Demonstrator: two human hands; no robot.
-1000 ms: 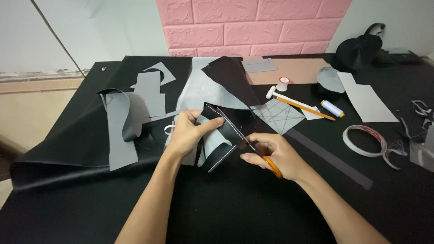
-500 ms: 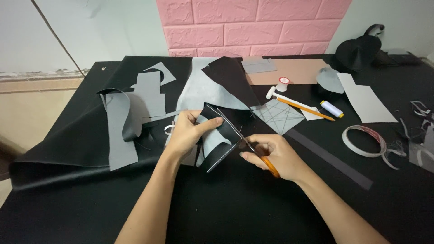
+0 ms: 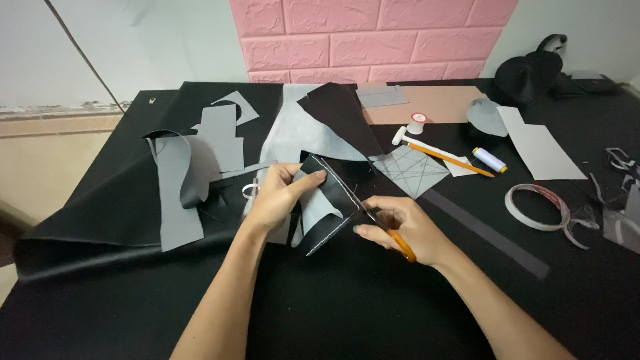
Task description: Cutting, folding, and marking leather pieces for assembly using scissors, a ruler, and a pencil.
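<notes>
Head cam: left hand point(image 3: 280, 197) pinches the small black leather piece point(image 3: 327, 200) just above the tabletop point(image 3: 373, 307); right hand point(image 3: 400, 230) is clenched on orange-handled scissors point(image 3: 380, 223); versus a second ago, blades sit further along the marked edge; cut's progressing.

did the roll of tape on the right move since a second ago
No. The tape roll keeps its place beside the long grey strip; its small shift matches the whole view.
</notes>
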